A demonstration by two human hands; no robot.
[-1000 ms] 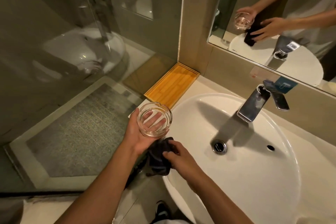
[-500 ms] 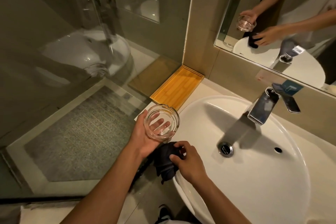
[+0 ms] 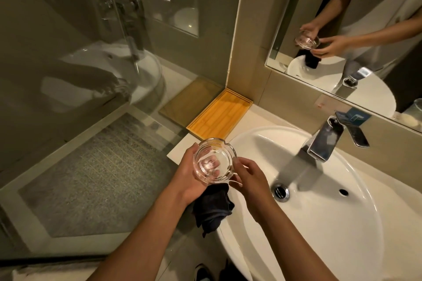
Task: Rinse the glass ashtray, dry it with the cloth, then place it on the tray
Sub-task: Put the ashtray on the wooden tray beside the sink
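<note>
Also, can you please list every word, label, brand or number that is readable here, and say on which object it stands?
No text can be read in this picture.
Blue card behind the faucet: it carries a pale mark, too blurred to read.
Small label on the wall under the mirror: too small to read.
Glass ashtray, dark cloth, wooden tray: no print visible.

We stand in a bathroom: a white oval ceramic washbasin (image 3: 319,223) with a chrome block-shaped tap (image 3: 324,141), a large wall mirror (image 3: 365,7) above, and a glass-walled shower cubicle (image 3: 80,64) beside it.
</note>
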